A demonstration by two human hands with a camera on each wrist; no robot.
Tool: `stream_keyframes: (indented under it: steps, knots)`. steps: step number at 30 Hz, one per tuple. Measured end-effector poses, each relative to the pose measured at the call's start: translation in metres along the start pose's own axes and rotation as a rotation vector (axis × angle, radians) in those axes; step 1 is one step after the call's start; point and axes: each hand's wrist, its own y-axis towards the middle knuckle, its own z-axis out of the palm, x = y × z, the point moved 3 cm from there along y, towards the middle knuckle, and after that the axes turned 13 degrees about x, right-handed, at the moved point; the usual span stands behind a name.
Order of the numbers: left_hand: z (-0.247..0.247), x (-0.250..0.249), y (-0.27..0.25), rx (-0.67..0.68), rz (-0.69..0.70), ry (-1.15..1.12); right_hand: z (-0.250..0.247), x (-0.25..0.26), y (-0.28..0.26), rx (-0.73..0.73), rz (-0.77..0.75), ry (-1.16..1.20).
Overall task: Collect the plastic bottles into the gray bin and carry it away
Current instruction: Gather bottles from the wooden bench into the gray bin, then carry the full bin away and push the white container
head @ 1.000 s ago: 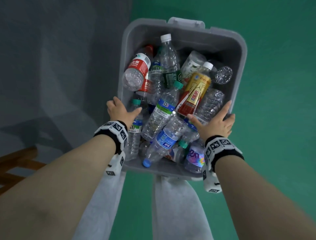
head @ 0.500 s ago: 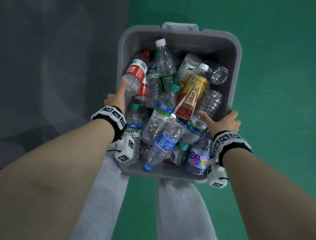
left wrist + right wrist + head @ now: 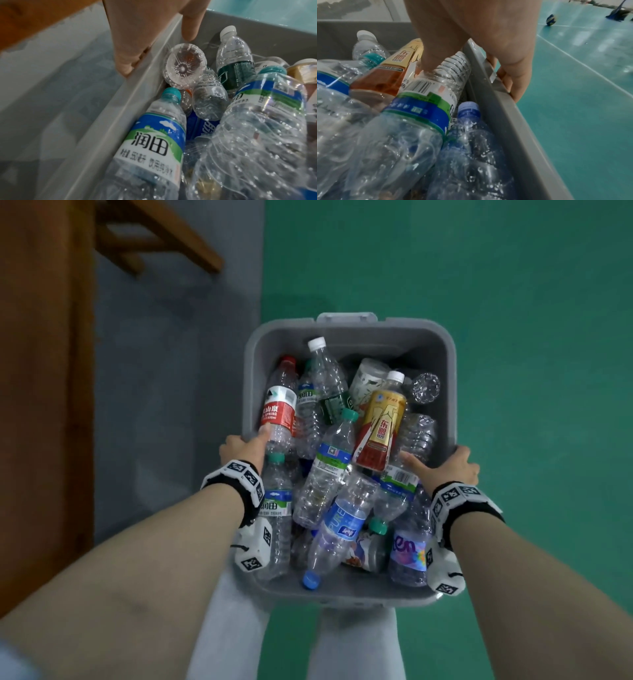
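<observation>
The gray bin (image 3: 349,328) hangs in the air in front of my legs, filled with several plastic bottles (image 3: 337,453). My left hand (image 3: 245,448) grips its left rim, thumb inside and fingers curled under the outside edge. The left wrist view shows that hand (image 3: 145,40) on the bin rim (image 3: 120,108) beside a blue-labelled bottle (image 3: 152,142). My right hand (image 3: 445,463) grips the right rim the same way. In the right wrist view its thumb rests on a clear bottle (image 3: 436,83) while the fingers (image 3: 515,81) curl under the rim (image 3: 496,101).
Green sports flooring (image 3: 513,337) lies under and right of the bin, gray flooring (image 3: 171,371) to the left. A brown wooden piece (image 3: 44,371) runs along the far left, with wooden bars (image 3: 154,237) at top left. A ball (image 3: 551,19) lies far off on the court.
The bin has stayed in both hands while the view swung: the wooden furniture now fills the left side. My left thumb has dropped from pointing up along the wall to hooking the rim.
</observation>
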Motion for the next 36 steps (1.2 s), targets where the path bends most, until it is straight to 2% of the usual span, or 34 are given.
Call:
stream_keyframes:
  steps: [8, 13, 18, 22, 27, 29, 36]
  knots:
    - [-0.069, -0.062, -0.099, -0.106, 0.206, 0.189, -0.057, 0.008, -0.117, -0.053, 0.012, 0.073]
    - [-0.120, -0.095, -0.141, -0.084, 0.197, 0.226, -0.080, 0.031, -0.180, -0.057, -0.012, 0.090]
    - [-0.166, -0.099, -0.176, -0.102, 0.221, 0.241, -0.088, 0.044, -0.232, -0.065, -0.046, 0.084]
    - [-0.191, -0.091, -0.200, -0.122, 0.186, 0.244, -0.087, 0.050, -0.258, -0.068, -0.093, 0.053]
    - [-0.213, -0.072, -0.239, -0.182, 0.285, 0.380, -0.089, 0.048, -0.284, -0.082, -0.207, 0.012]
    - [-0.218, -0.059, -0.251, -0.192, 0.283, 0.411, -0.092, 0.046, -0.292, -0.087, -0.261, -0.010]
    - [-0.215, 0.013, -0.311, -0.275, 0.262, 0.245, -0.109, 0.024, -0.322, -0.077, -0.424, -0.153]
